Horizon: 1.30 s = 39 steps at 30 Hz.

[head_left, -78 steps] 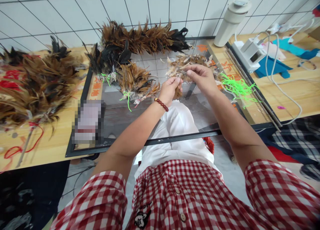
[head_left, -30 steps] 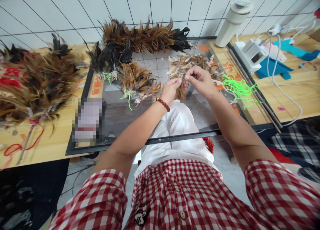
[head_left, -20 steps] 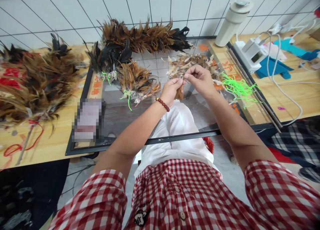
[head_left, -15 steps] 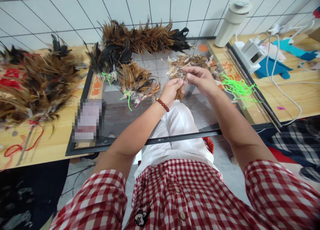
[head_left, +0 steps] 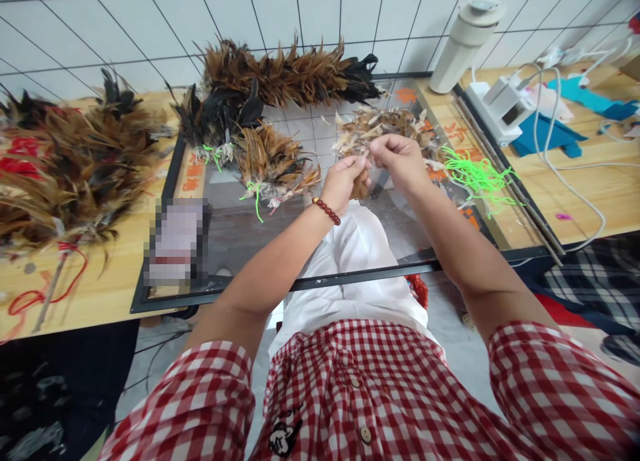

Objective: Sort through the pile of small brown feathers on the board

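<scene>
My left hand [head_left: 344, 179] is closed around a small bunch of brown feathers [head_left: 359, 188] that hangs below its fingers. My right hand [head_left: 397, 159] pinches the top of the same bunch, fingertips meeting the left hand's. Both hands hover over a glass pane in a black frame [head_left: 320, 281]. Just behind them lies a loose heap of pale brown feathers [head_left: 380, 124]. A tangle of neon green string [head_left: 475, 174] lies to the right of my right hand.
Tied feather bundles [head_left: 275, 164] lie on the glass, a long feather row [head_left: 290, 74] at the wall, a big feather pile [head_left: 75, 167] at left. A white bottle [head_left: 465, 44], a white device with cables [head_left: 503, 107] and blue cloth [head_left: 545, 137] sit at right. A blurred box [head_left: 175, 241] is at left.
The hands have stayed together over the glass, with small finger movements on the feather bunch; the right hand's pinch shifted slightly up and towards the left hand.
</scene>
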{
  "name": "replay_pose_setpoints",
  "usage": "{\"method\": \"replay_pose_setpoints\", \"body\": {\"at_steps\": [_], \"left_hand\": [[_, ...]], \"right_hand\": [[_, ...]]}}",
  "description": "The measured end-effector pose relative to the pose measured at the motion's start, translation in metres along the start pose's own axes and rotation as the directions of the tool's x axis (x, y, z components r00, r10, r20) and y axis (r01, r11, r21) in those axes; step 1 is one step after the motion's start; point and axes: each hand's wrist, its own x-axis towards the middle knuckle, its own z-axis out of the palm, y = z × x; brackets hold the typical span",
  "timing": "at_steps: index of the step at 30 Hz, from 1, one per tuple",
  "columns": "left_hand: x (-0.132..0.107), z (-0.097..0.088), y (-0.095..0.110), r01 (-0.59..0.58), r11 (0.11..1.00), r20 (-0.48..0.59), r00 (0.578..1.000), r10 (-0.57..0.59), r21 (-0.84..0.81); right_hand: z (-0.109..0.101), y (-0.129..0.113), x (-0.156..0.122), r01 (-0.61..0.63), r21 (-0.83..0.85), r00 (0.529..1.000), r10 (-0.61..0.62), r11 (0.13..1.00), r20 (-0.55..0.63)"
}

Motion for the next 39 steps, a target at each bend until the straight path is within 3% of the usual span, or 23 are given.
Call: {"method": "replay_pose_setpoints", "body": {"at_steps": [3,7,11,15,19,22,26,31,33,35,37,39], "left_hand": [[0.003,-0.002,0.006,-0.012,0.994,-0.146,0.989,-0.004,-0.108],[0.009,-0.005,0.012,-0.035,0.979,-0.26,0.966,-0.019,-0.203],[0.011,-0.006,0.011,-0.032,0.975,-0.28,0.959,-0.031,-0.218],[0.011,-0.005,0.01,-0.039,0.974,-0.282,0.959,-0.025,-0.221],[0.011,-0.004,0.009,-0.056,0.972,-0.29,0.957,-0.014,-0.23],[0.01,-0.004,0.006,-0.069,0.974,-0.287,0.958,0.005,-0.216],[0.011,-0.004,0.003,-0.074,0.976,-0.278,0.961,0.015,-0.203],[0.011,-0.003,0.004,-0.074,0.97,-0.282,0.959,0.006,-0.233],[0.011,-0.003,0.005,-0.07,0.969,-0.283,0.959,0.0,-0.239],[0.011,-0.003,0.005,-0.063,0.968,-0.276,0.961,-0.006,-0.241],[0.01,-0.004,0.005,-0.057,0.968,-0.264,0.965,-0.01,-0.245],[0.011,-0.005,0.005,-0.059,0.967,-0.255,0.967,-0.006,-0.249]], "right_hand": [[-0.017,0.01,0.008,0.014,-0.138,0.994,-0.029,0.99,-0.104],[-0.036,0.023,0.012,0.028,-0.457,0.991,-0.085,0.889,-0.106],[-0.027,0.032,0.005,0.037,-0.719,0.997,-0.071,0.694,-0.017],[-0.017,0.027,0.001,0.029,-0.865,0.999,0.014,0.501,0.041],[-0.031,0.011,0.002,0.002,-0.907,0.994,0.097,0.421,0.047],[-0.036,0.007,0.0,0.011,-0.899,0.995,0.081,0.437,0.052],[-0.016,0.013,-0.001,0.12,-0.871,0.993,-0.05,0.476,0.109],[0.001,0.018,0.003,0.144,-0.865,0.983,0.031,0.481,0.181],[-0.007,0.017,0.006,0.115,-0.8,0.99,-0.006,0.589,0.139],[-0.02,0.014,0.009,0.048,-0.633,0.998,-0.019,0.773,0.053],[-0.032,0.01,0.011,-0.044,-0.39,0.999,0.052,0.92,0.009],[-0.041,0.006,0.012,-0.137,-0.211,0.986,0.154,0.968,0.067]]}}
